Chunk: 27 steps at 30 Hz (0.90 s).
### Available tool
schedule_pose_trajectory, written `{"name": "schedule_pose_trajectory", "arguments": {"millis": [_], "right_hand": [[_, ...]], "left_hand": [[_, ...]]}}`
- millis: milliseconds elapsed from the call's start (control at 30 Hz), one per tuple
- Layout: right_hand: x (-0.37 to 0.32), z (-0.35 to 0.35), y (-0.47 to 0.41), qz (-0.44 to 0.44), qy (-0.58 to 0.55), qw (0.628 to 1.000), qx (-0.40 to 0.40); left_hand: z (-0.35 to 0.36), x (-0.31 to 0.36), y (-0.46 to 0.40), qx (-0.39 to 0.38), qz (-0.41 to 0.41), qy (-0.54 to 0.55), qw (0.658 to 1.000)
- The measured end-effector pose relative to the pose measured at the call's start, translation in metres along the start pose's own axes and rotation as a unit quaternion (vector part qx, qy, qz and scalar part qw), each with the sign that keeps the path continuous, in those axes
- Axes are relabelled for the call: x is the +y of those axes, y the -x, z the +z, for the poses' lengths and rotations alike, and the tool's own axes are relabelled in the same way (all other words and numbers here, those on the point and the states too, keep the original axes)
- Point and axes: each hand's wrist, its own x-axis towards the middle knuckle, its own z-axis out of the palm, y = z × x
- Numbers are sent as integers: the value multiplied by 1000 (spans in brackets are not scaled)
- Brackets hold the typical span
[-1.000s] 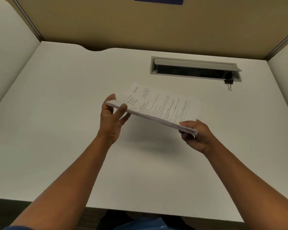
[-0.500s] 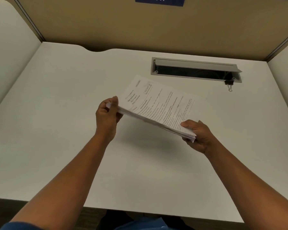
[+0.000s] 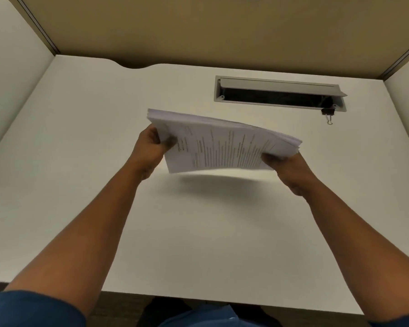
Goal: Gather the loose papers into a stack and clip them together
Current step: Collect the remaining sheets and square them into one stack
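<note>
hands (image 3: pixel 151 149) gripping paper stack (image 3: pixel 222 147), binder clip (image 3: pixel 328 113) beyond

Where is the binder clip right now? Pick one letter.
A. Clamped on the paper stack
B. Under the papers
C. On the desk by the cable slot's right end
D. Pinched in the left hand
C: the binder clip lies on the desk by the cable slot's right end, apart from the paper stack held in both hands.

Print on the papers (image 3: pixel 222 147) is motion-blurred, unreadable

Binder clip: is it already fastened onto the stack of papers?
No: the binder clip lies on the desk, apart from the stack of papers.
</note>
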Motion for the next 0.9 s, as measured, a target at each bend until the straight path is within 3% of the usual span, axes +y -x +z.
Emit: {"name": "schedule_pose_trajectory", "arguments": {"millis": [167,400,900], "right_hand": [[22,7,4,-9,-27,999,40],[46,8,3,18,-91,994,53],[49,14,2,74,-103,992,13]], "left_hand": [[13,-24,7,40,20,49,998],[31,-34,12,31,3,55,998],[28,-50,12,23,-42,44,998]]}}
